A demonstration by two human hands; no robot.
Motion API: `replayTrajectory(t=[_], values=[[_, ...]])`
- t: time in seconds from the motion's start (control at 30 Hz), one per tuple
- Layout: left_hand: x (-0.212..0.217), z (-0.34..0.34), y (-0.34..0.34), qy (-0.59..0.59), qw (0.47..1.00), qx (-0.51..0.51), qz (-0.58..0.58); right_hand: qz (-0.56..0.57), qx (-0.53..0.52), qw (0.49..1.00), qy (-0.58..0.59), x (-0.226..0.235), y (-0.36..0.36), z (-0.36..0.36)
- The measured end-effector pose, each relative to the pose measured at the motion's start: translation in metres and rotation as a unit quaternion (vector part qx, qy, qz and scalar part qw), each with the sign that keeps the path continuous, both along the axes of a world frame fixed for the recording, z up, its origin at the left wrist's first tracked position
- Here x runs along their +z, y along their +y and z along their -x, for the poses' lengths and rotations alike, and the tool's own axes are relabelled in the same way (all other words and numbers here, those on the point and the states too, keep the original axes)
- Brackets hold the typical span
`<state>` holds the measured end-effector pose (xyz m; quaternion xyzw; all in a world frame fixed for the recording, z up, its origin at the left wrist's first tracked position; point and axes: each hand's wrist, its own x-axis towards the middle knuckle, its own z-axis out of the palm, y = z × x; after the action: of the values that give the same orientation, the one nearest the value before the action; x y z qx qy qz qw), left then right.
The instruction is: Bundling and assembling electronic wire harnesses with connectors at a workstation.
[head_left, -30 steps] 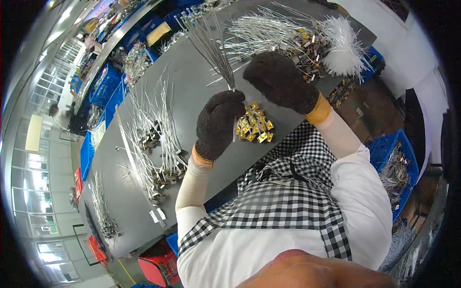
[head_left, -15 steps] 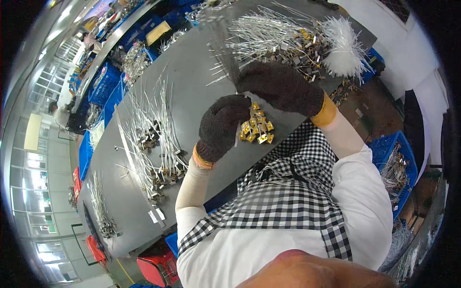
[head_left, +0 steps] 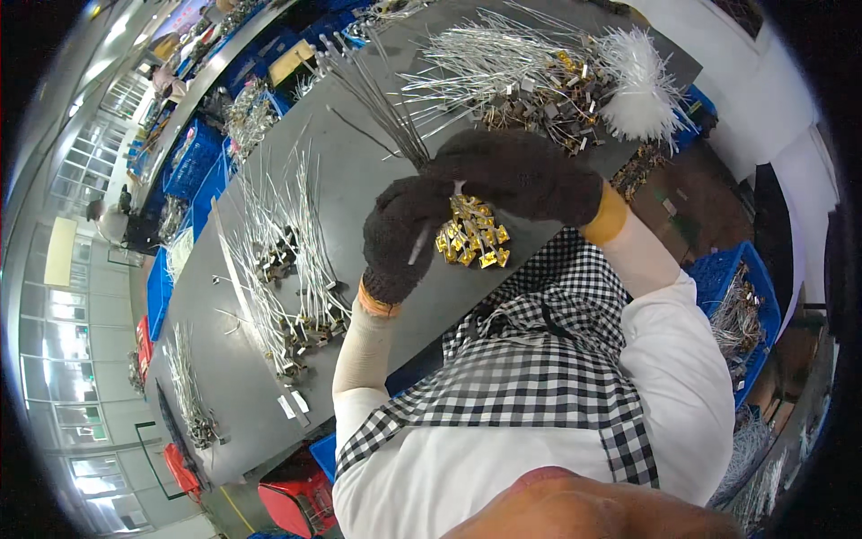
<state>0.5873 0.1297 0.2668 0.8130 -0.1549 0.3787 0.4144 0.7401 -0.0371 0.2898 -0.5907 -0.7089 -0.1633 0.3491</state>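
Both my hands wear dark knit gloves and meet over a grey worktable (head_left: 359,180). My left hand (head_left: 401,235) grips a bundle of thin grey wires (head_left: 373,90) that fans up and away from it, with a cluster of gold metal terminals (head_left: 471,235) hanging at the lower end. My right hand (head_left: 521,175) closes over the same bundle just above the terminals, touching my left hand. A short white strip shows against my left palm.
Piles of silvery wires with terminals (head_left: 278,260) lie left on the table, more at the far side (head_left: 512,72) beside a white fluffy tie bundle (head_left: 642,85). Blue bins (head_left: 732,310) stand right and far left. A red bin (head_left: 301,503) sits below the table edge.
My hands have come closer together and lifted toward me. The wire bundle, splayed wide a second ago, is now gathered tighter, and my right hand has closed down onto it above the terminals.
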Motion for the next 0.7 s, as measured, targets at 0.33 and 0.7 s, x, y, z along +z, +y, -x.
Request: replayTrajectory(t=[0.33,0.7], values=[[-0.007,0.007,0.002,0.017,0.995,0.091,0.027,0.018,-0.107,0.986,-0.126,-0.022,-0.014,-0.034],[0.010,0.028,0.003,0.056,0.971,0.137,-0.189,-0.026,0.207,0.527,0.824,-0.006,0.024,-0.031]])
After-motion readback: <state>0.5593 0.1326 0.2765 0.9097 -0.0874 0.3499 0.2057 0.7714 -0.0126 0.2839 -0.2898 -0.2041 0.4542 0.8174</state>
